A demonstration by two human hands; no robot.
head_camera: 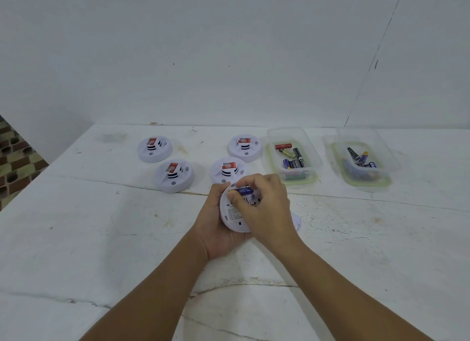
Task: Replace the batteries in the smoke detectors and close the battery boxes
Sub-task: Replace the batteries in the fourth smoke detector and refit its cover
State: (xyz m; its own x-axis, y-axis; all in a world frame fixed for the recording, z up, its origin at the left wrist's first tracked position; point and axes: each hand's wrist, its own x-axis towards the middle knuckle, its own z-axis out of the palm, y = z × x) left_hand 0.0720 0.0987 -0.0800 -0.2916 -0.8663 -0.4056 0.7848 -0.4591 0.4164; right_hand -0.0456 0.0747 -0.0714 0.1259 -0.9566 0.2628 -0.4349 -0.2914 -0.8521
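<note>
Five smoke detectors total, so this looks early on: four (174,175) sit face-up on the white table (101,239), and I can't tell from here whether those are done, while the fifth detector (232,217) is flipped over in the left hand (216,228), fingers curled around its rim, held just above the table near the front. Two clear tubs of loose batteries sit to the right, the nearer tub (292,157) and the farther tub (361,160); can't say which is old or new. The right hand (264,208) has fingertips pinched on a blue battery (243,191) in the open compartment, going in or coming out, can't tell. A white piece (297,222) peeks out behind that hand, probably the cover, so closing is still ahead. Labels: red stickers on the detectors, small print on the back, all unreadable.
</note>
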